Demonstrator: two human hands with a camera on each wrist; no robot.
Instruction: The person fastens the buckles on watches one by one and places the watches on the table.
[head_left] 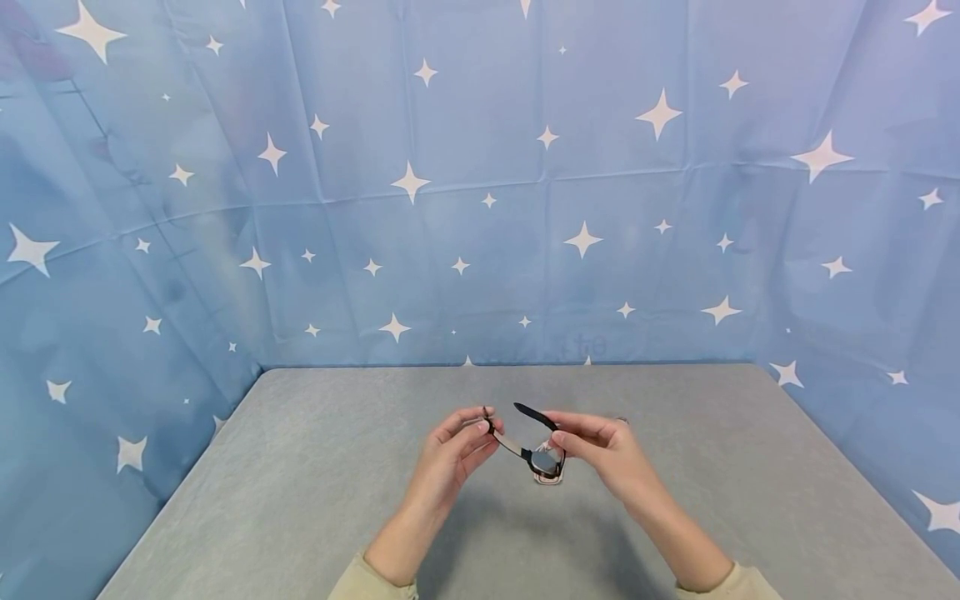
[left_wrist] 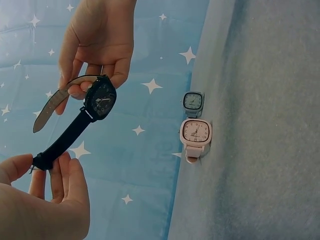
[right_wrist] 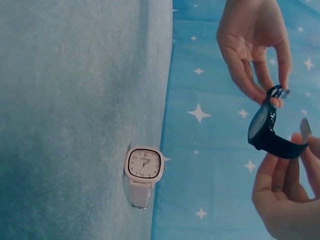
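Note:
A black wristwatch (head_left: 545,463) with a dark round-cornered dial is held up above the table, its strap unfastened. My left hand (head_left: 453,458) pinches the strap's buckle end between thumb and fingers. With thumb and fingertips, my right hand (head_left: 600,446) grips the other strap half close to the case, and the loose tip curves free. In the left wrist view, a pink square-faced watch (left_wrist: 196,132) lies on the table beside a smaller grey-blue watch (left_wrist: 193,101). The black watch partly covers the pink one in the head view.
The grey table (head_left: 300,483) spreads out beneath both hands. A blue curtain with white stars (head_left: 480,167) hangs behind it and along its sides. Light sleeves (head_left: 375,581) show at the wrists.

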